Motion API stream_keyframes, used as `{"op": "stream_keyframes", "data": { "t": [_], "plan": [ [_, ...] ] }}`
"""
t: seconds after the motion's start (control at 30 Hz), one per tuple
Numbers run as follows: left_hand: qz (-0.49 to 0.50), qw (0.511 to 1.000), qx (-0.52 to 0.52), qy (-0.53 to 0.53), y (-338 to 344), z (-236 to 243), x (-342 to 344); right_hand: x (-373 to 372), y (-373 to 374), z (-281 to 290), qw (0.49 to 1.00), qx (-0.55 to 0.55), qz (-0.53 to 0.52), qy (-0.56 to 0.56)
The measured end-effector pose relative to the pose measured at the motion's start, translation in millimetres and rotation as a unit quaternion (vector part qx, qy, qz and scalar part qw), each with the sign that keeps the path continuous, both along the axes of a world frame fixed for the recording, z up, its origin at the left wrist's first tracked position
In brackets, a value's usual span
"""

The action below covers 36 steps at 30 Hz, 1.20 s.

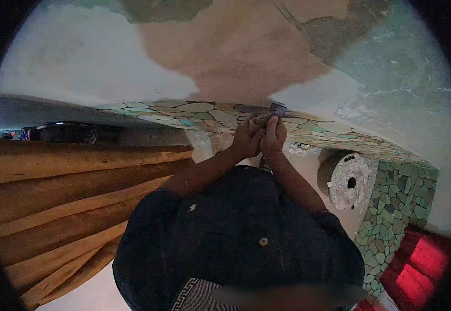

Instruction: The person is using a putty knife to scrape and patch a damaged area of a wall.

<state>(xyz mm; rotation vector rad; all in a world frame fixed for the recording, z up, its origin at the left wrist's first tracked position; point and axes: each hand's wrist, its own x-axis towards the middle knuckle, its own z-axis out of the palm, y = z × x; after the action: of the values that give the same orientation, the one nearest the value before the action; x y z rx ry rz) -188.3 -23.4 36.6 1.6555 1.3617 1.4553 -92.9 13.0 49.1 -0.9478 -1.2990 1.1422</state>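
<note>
"Dark shirt is nearest us, well behind our fingers on the body side. What are we gripping?"

"Small dark tool, as far as we can tell; its exact kind is too dim to read. Its squarish head sticks out just past our fingertips, away from the body and slightly to the right."

"Which of our hands is nearer to that head?"

"Our right hand, its thumb lying up toward it. Our left hand is pressed close on the left, fingers curled."

"Are both clenched on the tool?"

"Both look closed, the right around it. Whether the left grasps it too or only braces the right, we cannot tell."

"And its long axis?"

"Mostly hidden by our fingers. We judge it points forward, toward the wall. That alignment matters most: head ahead, fingers behind, patterned stone band on both sides of them."

"Does the head touch the wall?"

"It looks right against it, but we can't confirm contact. Right of our fingers, nearer the body, stands a round drum."
</note>
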Motion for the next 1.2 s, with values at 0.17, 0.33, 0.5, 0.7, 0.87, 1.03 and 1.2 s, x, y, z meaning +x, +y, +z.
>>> {"op": "stream_keyframes", "data": {
  "t": [0.17, 0.33, 0.5, 0.7, 0.87, 1.03, 1.2],
  "plan": [
    [0.019, 0.980, 0.130, 0.146, 19.2, 4.1, -12.1, -6.1, 18.7, 39.0, 0.996, 0.088, -0.003, -0.025],
    [-0.006, 0.999, 0.032, 0.019, 5.8, 21.0, -10.7, -6.2, 10.3, 34.1, 0.987, 0.136, -0.052, -0.072],
    [-0.015, 0.997, 0.012, -0.069, -3.6, 26.8, -3.9, -3.4, 5.6, 32.2, 0.997, 0.079, -0.006, -0.021],
    [-0.025, 0.998, -0.048, -0.011, -8.2, 47.3, -10.6, -7.1, -4.7, 25.9, 0.999, -0.009, -0.010, 0.040],
    [0.008, 0.995, 0.042, 0.090, -5.2, 40.7, -13.7, -7.6, -1.2, 32.6, 1.000, -0.015, 0.003, 0.003],
    [-0.012, 0.999, -0.009, 0.044, -9.7, 22.8, -13.4, -5.8, -4.0, 20.4, 1.000, 0.014, 0.005, 0.011],
    [-0.006, 1.000, -0.023, 0.008, -4.1, 38.8, -10.6, -8.1, 2.2, 31.8, 1.000, 0.004, 0.008, 0.018]
  ]
}}
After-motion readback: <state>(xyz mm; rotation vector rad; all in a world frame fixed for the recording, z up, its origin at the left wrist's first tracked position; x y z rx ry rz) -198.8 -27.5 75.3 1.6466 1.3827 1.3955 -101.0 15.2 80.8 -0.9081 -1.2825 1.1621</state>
